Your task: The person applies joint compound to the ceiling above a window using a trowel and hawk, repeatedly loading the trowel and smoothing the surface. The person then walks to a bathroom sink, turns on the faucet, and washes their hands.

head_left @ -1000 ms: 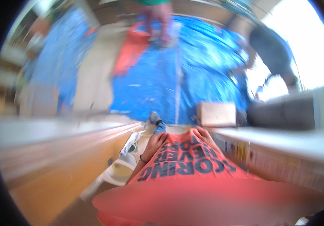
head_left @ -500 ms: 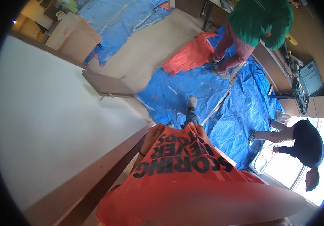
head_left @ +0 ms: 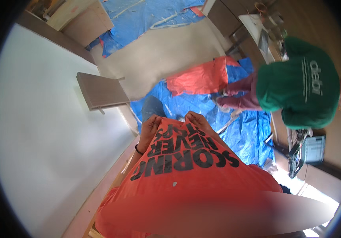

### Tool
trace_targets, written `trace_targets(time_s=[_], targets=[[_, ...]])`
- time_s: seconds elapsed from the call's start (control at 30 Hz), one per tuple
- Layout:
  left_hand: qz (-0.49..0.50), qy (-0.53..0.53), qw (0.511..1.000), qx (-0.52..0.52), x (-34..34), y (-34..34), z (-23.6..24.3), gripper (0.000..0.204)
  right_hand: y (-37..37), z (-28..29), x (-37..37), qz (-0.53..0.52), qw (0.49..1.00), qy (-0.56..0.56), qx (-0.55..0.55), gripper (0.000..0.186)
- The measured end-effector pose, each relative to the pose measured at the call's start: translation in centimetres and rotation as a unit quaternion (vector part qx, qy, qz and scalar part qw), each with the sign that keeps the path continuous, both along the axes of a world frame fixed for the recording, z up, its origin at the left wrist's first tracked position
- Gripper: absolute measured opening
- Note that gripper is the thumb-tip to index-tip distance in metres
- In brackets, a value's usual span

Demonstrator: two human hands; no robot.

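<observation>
I wear an orange-red T-shirt (head_left: 202,178) with large black lettering, and its lower front is stretched out ahead of me. At the hem's left side my left hand (head_left: 151,125) is closed on the cloth, a dark beaded bracelet (head_left: 138,149) around its wrist. My right hand (head_left: 196,119) pinches the hem a little way to the right. Between the two fists the hem dips slightly. Beyond the left hand shows my leg in blue jeans (head_left: 151,108), bent at the knee.
Blue tarpaulin (head_left: 249,139) and an orange sheet (head_left: 198,77) cover parts of the floor. A brown panel (head_left: 103,91) juts out by the white wall (head_left: 47,119) on the left. To the right, a person in a green top (head_left: 297,87) leans over a cluttered counter (head_left: 253,29).
I have moved forward and the view has turned. Both hands keep their grip on the shirt hem. The green-topped person appears further right and lower; the dark-clothed person is mostly out of view.
</observation>
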State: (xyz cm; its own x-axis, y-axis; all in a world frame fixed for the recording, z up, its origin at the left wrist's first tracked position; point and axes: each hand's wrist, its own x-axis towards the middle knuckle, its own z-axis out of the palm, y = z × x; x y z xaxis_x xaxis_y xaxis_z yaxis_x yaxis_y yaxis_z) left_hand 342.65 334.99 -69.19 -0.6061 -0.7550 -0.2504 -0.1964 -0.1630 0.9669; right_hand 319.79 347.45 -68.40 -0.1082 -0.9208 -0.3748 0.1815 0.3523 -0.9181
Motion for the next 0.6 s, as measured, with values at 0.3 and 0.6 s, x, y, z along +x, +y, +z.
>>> trace_targets(time_s=[0.3, 0.6], targets=[[-0.105, -0.02, 0.993, -0.05, -13.2, -25.5, -5.4, 0.034, -25.1, -3.9, -10.8, -0.038, 0.997, 0.07, 0.026, 0.041], [-0.131, -0.083, 0.929, -0.335, -22.7, -66.2, 0.4, 0.017, -44.5, -15.7, -24.1, -0.288, 0.94, 0.173, 0.06, 0.033]])
